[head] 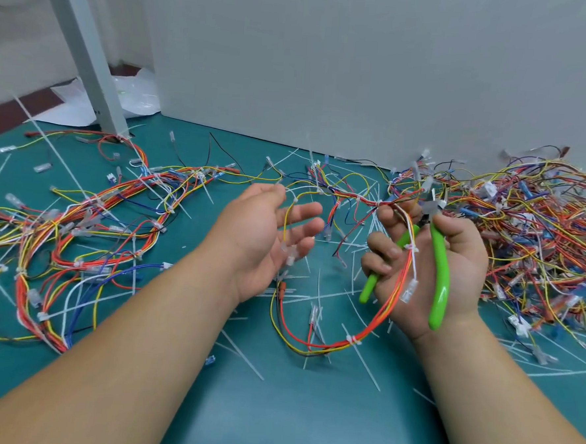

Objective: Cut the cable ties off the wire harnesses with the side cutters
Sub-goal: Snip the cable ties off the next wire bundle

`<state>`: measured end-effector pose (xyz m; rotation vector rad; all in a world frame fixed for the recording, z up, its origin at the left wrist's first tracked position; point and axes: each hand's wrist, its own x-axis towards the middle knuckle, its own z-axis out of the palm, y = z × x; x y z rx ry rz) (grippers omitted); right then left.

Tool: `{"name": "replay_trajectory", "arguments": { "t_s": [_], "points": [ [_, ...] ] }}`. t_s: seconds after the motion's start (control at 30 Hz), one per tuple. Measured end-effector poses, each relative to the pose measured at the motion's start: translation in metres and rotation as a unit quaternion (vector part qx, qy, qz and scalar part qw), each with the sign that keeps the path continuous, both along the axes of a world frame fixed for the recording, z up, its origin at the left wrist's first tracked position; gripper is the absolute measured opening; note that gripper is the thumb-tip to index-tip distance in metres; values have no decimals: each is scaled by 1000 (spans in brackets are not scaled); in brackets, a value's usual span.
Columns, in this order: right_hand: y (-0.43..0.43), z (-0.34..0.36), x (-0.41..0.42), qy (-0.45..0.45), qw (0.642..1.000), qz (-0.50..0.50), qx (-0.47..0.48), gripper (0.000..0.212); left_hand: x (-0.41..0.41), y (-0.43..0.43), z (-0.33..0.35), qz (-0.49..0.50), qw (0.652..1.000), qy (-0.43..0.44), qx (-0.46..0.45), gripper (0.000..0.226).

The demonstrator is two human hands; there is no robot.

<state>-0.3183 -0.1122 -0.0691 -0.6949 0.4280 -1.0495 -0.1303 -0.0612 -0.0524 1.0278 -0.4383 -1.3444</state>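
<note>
Dozens of white tie offcuts [242, 356] lie scattered over the green mat [272, 423], so a fair share of the cutting looks done. The right hand [467, 263] is curled round the green-handled side cutters [442, 265], tips pointing up and away. Its fingers also pinch one wire harness [374, 324] that loops down toward the mat. That harness carries a white cable tie [353, 339] on its lower bend and another close to the fingers, so it is not finished. The left hand [266, 244] is palm up with fingers spread and relaxed, gripping nothing; a thin yellow wire [286, 221] drapes across it. The left heap of harnesses [88, 240] shows many ties in place, while the right heap [541, 237] is too tangled to judge. The cutter tips are blurred, so whether they are parted I cannot tell. My guess is the job is near its middle, with plenty left.
</note>
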Motion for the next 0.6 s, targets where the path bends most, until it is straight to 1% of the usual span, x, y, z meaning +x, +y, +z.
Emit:
{"name": "replay_trajectory", "arguments": {
  "t_s": [0.07,0.13,0.23,0.27,0.33,0.4,0.47,0.53,0.6],
  "points": [
    [1,2,2,12,999,-40,1,20,4,-2,-2,17,1000,-8,20,12],
    [1,6,4,13,995,-94,-11,24,6,-5,-5,36,997,-56,23,13],
    [1,11,5,-2,982,-185,-46,47,7,-6,-7,55,993,-106,11,16],
    [1,12,5,2,973,-218,-71,50,6,-6,-7,54,992,-116,8,16],
    [4,14,6,33,943,-290,-159,49,6,-5,-7,46,989,-141,1,13],
    [9,13,5,66,892,-358,-268,46,6,-5,-9,32,985,-171,-10,10],
    [13,9,6,98,840,-385,-370,37,6,-4,-11,28,980,-197,-9,11],
    [17,4,9,145,802,-404,-415,25,6,-3,-12,38,976,-213,-2,12],
    [21,1,15,183,786,-404,-431,19,4,-3,-13,49,974,-223,-6,12]
  ]
}}
